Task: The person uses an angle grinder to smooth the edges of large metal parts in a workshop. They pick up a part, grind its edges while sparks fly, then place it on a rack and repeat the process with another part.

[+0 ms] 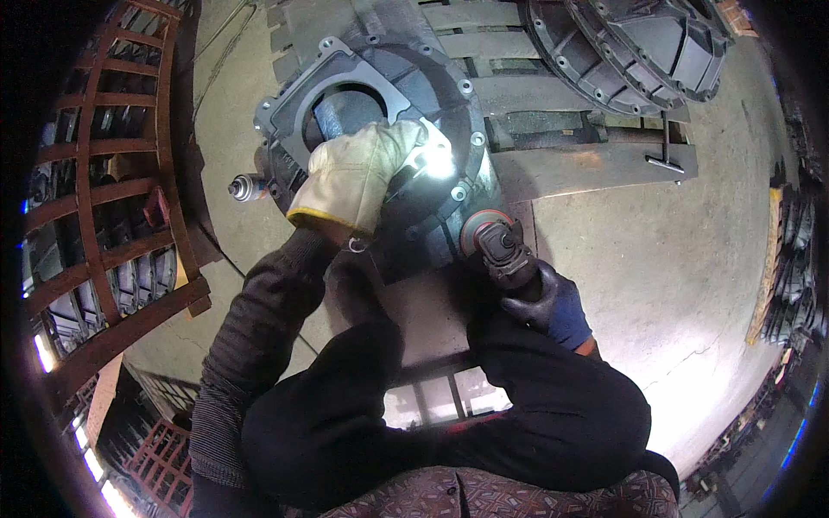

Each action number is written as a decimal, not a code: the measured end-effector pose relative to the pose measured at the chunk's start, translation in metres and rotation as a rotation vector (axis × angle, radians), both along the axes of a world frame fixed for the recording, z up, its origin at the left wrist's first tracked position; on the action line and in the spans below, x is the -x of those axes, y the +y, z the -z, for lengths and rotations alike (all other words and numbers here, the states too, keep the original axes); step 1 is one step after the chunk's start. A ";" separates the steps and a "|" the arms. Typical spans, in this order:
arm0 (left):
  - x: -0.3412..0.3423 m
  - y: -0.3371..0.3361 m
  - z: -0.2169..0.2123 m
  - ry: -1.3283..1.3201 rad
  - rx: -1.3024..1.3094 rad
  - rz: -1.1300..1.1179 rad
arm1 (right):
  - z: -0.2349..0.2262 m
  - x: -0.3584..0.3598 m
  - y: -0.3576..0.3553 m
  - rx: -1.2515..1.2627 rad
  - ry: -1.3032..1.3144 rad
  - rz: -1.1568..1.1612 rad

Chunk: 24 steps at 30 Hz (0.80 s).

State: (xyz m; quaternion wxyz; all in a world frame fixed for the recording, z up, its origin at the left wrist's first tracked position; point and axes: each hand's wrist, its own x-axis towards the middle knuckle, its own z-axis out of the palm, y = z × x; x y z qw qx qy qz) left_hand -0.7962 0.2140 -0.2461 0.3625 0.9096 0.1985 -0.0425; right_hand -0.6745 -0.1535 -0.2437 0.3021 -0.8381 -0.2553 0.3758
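In front of me a round grey cast metal housing (pixel 471 112) lies tilted, with bolt holes around its rim and a large opening in its raised flange. My left hand (pixel 358 173), in a cream work glove with a yellow-edged cuff, is closed on the flange beside the opening. Its fingertips are partly hidden. A bright glare falls on the metal just right of the glove. My right hand (pixel 548 306), in a blue glove with a dark coating, grips an angle grinder (pixel 509 259). The grinder's reddish disc (pixel 477 229) sits just off the housing's lower right edge.
More castings (pixel 639 60) rest on a slatted pallet (pixel 587 177) at the back right, near a T-shaped metal bar (pixel 665 161). A spray can (pixel 247 187) lies left of the housing. Brown metal racks (pixel 91 173) line the left side; stacked parts (pixel 790 268) stand far right.
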 end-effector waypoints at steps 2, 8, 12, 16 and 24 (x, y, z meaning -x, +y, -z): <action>-0.004 -0.003 -0.008 0.221 -0.052 0.086 | 0.001 0.001 0.002 -0.025 -0.014 -0.010; -0.022 0.015 -0.026 0.429 -0.633 0.499 | -0.008 0.006 0.011 0.023 0.017 0.032; -0.010 0.041 -0.023 -0.193 -0.376 0.385 | -0.022 0.006 0.020 0.016 0.041 0.077; -0.007 0.051 -0.029 0.086 -0.672 0.566 | -0.032 0.008 0.027 0.088 0.139 0.182; 0.012 0.013 0.016 -0.281 -0.656 0.374 | -0.002 0.006 0.008 0.038 0.039 0.076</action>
